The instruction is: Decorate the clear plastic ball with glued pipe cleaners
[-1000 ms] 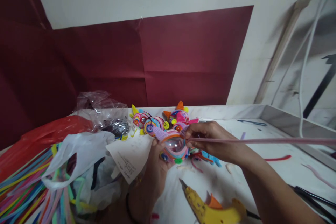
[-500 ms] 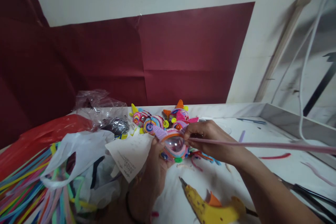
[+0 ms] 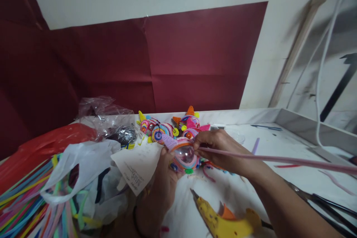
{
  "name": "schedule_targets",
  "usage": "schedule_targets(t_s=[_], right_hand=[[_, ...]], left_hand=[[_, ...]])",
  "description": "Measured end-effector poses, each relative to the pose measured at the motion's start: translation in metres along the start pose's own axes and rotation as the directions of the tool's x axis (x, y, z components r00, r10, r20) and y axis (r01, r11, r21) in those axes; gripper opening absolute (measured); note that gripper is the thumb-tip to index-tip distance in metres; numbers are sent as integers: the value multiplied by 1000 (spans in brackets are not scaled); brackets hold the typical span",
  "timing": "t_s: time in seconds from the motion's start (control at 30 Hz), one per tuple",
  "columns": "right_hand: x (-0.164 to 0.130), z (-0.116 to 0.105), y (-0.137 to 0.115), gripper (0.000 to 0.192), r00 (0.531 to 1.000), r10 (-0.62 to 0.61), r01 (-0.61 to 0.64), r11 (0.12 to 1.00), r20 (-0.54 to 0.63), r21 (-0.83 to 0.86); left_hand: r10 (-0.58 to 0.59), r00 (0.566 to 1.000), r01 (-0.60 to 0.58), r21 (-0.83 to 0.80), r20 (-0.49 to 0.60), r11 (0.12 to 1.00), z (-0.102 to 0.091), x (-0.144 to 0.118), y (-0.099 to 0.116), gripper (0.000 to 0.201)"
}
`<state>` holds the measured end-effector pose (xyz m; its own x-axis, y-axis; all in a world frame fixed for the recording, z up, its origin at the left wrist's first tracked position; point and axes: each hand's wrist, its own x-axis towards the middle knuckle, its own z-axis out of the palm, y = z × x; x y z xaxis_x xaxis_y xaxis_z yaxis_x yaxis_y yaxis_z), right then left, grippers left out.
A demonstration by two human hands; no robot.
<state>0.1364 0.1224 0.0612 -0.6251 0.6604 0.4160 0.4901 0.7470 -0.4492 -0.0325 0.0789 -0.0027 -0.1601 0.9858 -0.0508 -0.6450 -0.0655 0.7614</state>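
Note:
My left hand is closed around the lower left side of a clear plastic ball, which is partly covered with rows of coloured pipe cleaners. A lilac ear-like point rises from its top left, and a green tuft shows at its bottom. At the ball's right edge, my right hand pinches a pink pipe cleaner, whose long free end runs off to the right. Some of my right fingertips are hidden. Just behind the ball lie several finished pipe-cleaner figures with buttons and beads on them.
A yellow glue gun lies in front, nozzle toward the ball. Scissors are at the right. On the left are a pipe-cleaner bundle, a white plastic bag, a red bag and printed paper. A raised rim edges the table.
The view has shifted slightly. My right hand has moved a little at the ball's edge, and the pink pipe cleaner's free end sits slightly lower. Both holds stay the same.

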Motion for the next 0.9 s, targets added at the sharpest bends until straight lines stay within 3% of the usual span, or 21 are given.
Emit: schedule_targets(t_s=[0.3, 0.7, 0.9], right_hand=[[1, -2, -9, 21, 998, 39, -39, 999, 40, -11], [4, 3, -7, 19, 998, 37, -32, 996, 55, -89], [3, -2, -13, 20, 998, 34, -24, 986, 57, -162]], left_hand=[[42, 999, -42, -3, -6, 999, 3, -2, 1, 48], [103, 983, -114, 72, 151, 991, -17, 14, -5, 50], [132, 983, -147, 116, 127, 982, -17, 15, -4, 35]])
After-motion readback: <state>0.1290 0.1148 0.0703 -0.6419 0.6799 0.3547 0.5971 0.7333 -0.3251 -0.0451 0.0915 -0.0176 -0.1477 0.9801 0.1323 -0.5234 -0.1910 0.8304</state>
